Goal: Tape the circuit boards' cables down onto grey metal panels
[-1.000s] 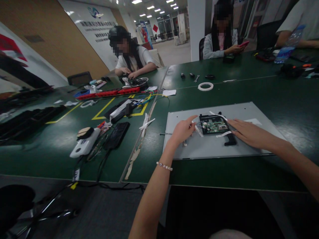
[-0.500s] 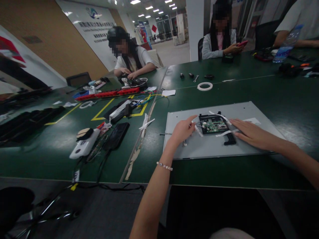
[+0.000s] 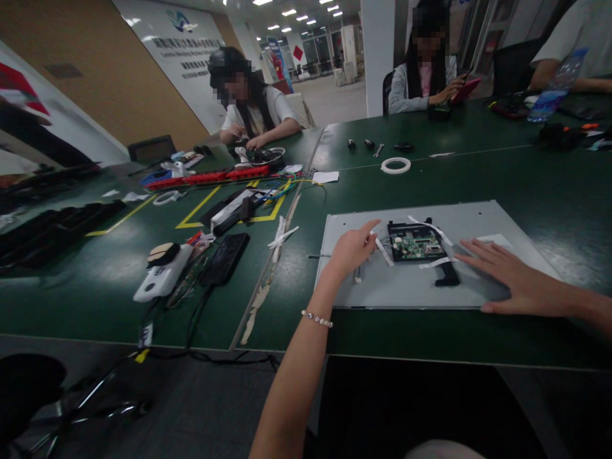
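A grey flat panel lies on the green table. On it sits a green circuit board in a black frame, with white tape strips around it and a black bracket at its lower right. My left hand is over the panel's left part, beside the board and a tape strip; its index finger points out and the others are curled, and whether they pinch anything is hidden. To the right of the board, my right hand is spread over the panel, fingers apart, holding nothing.
Behind the panel are a white tape roll and a small wrench. Left of it lie a black phone-like device, a white device and red strips. Several people sit around the table; a bottle stands at right.
My right hand has moved right, away from the board and tape, and its fingers have spread. The panel appears slightly shifted to the right. My left hand has hardly moved.
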The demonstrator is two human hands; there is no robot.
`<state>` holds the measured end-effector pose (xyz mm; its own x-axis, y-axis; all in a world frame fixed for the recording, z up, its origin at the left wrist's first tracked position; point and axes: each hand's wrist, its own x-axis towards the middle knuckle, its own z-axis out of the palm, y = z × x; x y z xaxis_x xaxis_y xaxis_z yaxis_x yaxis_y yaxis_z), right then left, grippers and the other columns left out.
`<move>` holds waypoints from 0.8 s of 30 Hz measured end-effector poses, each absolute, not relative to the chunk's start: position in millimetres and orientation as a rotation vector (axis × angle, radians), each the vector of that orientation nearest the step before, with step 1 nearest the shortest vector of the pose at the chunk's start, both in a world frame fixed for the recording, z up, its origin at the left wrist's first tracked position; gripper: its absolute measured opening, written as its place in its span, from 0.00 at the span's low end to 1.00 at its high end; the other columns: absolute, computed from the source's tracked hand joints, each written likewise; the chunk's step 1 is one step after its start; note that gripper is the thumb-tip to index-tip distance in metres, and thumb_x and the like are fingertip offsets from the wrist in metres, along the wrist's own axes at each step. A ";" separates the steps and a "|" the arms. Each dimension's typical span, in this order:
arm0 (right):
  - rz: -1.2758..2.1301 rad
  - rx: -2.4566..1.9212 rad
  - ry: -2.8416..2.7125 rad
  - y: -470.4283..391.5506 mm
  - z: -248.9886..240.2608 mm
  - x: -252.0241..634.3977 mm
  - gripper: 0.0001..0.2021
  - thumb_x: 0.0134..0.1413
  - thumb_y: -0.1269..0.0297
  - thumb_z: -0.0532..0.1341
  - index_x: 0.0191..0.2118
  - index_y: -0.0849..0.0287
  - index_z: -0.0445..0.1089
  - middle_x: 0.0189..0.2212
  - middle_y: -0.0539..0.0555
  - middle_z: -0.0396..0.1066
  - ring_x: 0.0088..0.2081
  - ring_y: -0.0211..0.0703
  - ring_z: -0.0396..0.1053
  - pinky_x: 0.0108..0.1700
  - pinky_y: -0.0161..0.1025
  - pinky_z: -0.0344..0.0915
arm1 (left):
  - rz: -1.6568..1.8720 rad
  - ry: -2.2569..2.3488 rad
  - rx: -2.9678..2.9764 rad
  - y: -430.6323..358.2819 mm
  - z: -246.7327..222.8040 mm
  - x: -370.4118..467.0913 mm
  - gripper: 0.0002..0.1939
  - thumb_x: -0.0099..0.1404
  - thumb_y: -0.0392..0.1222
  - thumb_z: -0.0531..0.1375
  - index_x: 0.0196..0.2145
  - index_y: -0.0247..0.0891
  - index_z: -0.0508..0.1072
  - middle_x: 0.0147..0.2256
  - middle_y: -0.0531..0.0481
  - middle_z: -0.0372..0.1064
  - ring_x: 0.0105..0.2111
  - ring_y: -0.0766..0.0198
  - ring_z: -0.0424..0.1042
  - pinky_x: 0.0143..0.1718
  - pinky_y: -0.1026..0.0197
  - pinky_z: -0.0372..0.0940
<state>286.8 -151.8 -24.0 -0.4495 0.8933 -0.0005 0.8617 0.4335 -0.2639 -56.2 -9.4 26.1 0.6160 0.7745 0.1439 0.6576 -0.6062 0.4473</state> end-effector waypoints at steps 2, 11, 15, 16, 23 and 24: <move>0.320 -1.544 -2.572 -162.7 -23.5 288.1 0.46 0.44 0.38 0.61 0.67 0.38 0.42 0.67 0.46 0.30 0.66 0.61 0.35 0.64 0.62 0.39 | 0.470 1.157 2.510 -8.9 26.1 -55.9 0.23 0.70 0.40 0.48 0.61 0.40 0.57 0.29 0.51 0.74 0.24 0.70 0.70 0.32 0.66 0.64; 0.174 -1.636 -2.479 -187.6 -27.7 297.2 0.49 0.47 0.41 0.59 0.69 0.42 0.31 0.67 0.50 0.34 0.65 0.59 0.37 0.66 0.57 0.40 | 0.643 1.268 2.554 -7.1 25.5 -57.4 0.20 0.70 0.41 0.48 0.58 0.40 0.61 0.29 0.52 0.74 0.26 0.69 0.71 0.35 0.67 0.64; 0.162 -1.767 -2.404 -192.8 -38.8 320.3 0.48 0.48 0.41 0.58 0.68 0.41 0.30 0.67 0.50 0.34 0.65 0.59 0.36 0.67 0.55 0.39 | 0.631 1.387 2.618 -7.0 25.1 -57.9 0.19 0.71 0.42 0.47 0.58 0.41 0.62 0.30 0.51 0.74 0.29 0.66 0.73 0.35 0.66 0.63; 0.156 -1.808 -2.378 -193.8 -43.5 328.3 0.47 0.48 0.41 0.58 0.68 0.41 0.31 0.67 0.51 0.34 0.65 0.59 0.37 0.67 0.55 0.39 | 0.610 1.413 2.636 -7.5 25.6 -57.5 0.19 0.70 0.42 0.48 0.58 0.42 0.62 0.30 0.51 0.74 0.30 0.65 0.73 0.35 0.66 0.63; -0.033 -2.147 -2.107 -198.7 -76.9 383.2 0.48 0.47 0.35 0.53 0.69 0.48 0.33 0.65 0.61 0.42 0.65 0.59 0.43 0.59 0.60 0.50 | 0.465 1.449 2.719 -12.4 30.8 -56.1 0.20 0.71 0.42 0.47 0.59 0.41 0.61 0.32 0.49 0.74 0.31 0.63 0.73 0.34 0.65 0.62; -0.057 -2.188 -2.059 -199.1 -79.5 388.5 0.48 0.48 0.34 0.52 0.69 0.50 0.33 0.65 0.63 0.44 0.64 0.59 0.43 0.58 0.61 0.50 | 0.457 1.440 2.725 -12.6 31.0 -56.3 0.20 0.71 0.42 0.46 0.59 0.40 0.60 0.32 0.49 0.74 0.30 0.64 0.73 0.34 0.65 0.62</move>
<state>388.5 -199.1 -79.5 0.0647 0.9905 0.1211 0.9957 -0.0560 -0.0737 -56.3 -12.6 31.0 0.5300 0.8119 0.2447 0.8043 -0.5728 0.1582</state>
